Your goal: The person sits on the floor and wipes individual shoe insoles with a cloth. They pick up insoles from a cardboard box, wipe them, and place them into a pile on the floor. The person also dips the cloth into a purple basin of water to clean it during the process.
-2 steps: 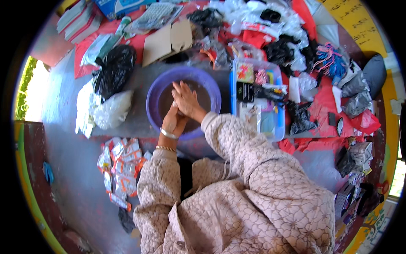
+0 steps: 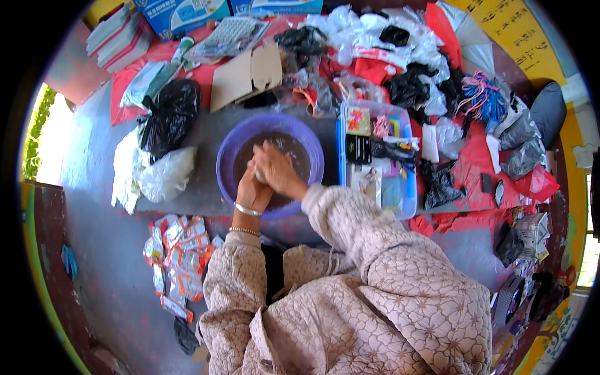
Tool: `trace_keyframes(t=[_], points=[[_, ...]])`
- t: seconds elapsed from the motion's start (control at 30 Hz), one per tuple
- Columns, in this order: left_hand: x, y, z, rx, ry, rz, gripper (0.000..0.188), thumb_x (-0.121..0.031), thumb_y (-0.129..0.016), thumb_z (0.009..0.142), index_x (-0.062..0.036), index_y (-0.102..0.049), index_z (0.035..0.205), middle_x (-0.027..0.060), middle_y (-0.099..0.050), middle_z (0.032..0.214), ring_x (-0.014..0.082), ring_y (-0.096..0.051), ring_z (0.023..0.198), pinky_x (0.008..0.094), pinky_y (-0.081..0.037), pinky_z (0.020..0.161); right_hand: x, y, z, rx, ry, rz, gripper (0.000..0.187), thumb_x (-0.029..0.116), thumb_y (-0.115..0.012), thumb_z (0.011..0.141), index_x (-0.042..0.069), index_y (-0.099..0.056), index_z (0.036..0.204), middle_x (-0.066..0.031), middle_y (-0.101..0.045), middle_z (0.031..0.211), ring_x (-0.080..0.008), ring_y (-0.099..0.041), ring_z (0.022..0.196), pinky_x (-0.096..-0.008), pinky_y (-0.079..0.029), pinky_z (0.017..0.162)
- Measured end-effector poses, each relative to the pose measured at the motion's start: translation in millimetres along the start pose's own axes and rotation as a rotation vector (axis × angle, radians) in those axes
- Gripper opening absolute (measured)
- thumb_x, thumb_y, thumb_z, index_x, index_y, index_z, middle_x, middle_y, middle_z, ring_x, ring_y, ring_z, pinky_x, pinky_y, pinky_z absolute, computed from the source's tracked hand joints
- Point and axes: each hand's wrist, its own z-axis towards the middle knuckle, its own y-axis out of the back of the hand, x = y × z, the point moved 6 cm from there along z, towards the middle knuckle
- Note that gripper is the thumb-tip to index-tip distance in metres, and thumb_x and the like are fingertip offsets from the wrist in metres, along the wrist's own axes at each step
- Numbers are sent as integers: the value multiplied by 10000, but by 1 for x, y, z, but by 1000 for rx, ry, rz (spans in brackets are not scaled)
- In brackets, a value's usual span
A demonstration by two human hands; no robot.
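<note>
A purple plastic basin (image 2: 225,164) with murky brownish water (image 2: 292,150) stands in front of me on the dark surface. Over it my two hands are pressed together. My left hand (image 2: 252,190), with a silver bangle and a beaded bracelet at the wrist, is underneath, its fingers mostly hidden. Across it from the right lies my right hand (image 2: 279,172), fingers bent over the left palm and slightly blurred. A small pale lump (image 2: 260,177) shows between the palms; its kind cannot be made out.
Right of the basin sits a clear, blue-edged plastic box (image 2: 409,194) of small items. To its left are a black plastic bag (image 2: 172,115) and a whitish bag (image 2: 167,172). Behind lies folded cardboard (image 2: 247,75); orange-and-white packets (image 2: 186,240) lie at lower left.
The view has tilted slightly, so the basin and table things sit lower. My right hand's fingers, stretched out before, are now bent over the left, and the pale lump shows more.
</note>
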Motion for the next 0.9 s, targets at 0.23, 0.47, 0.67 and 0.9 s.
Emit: trace_keyframes(t=[0.23,0.47,0.67,0.9], points=[[6,41,0,-126,64,-139,549,-535,-363,883,-60,-487,1130,156,-528,1130,381,-491,1072,515,-377,930,53,6,-29,-424,202,-392,441,301,-479,867,64,-478,1240,-140,-478,1263,-287,-457,1153,-390,-341,956],[7,2,-11,-136,-11,59,355,-292,-298,965,-56,-428,1196,115,-501,1189,248,-495,1099,422,-397,943,-16,2,2,-155,152,-64,309,170,-463,852,23,-530,1116,-172,-481,1232,-309,-442,1166,-396,-391,934],[-2,47,-6,-412,-158,243,317,-286,-348,957,-42,-539,894,52,-584,798,153,-586,715,312,-504,619,33,36,-32,-123,-78,548,345,225,-535,850,4,-546,1115,-174,-563,1121,-330,-505,1090,-360,-390,935],[-10,70,25,-267,-563,1945,178,-183,-527,776,-90,-623,893,127,-622,916,245,-582,864,367,-481,694,38,41,-20,-340,-45,331,219,195,-488,854,34,-637,855,-138,-624,881,-316,-592,814,-385,-470,722]])
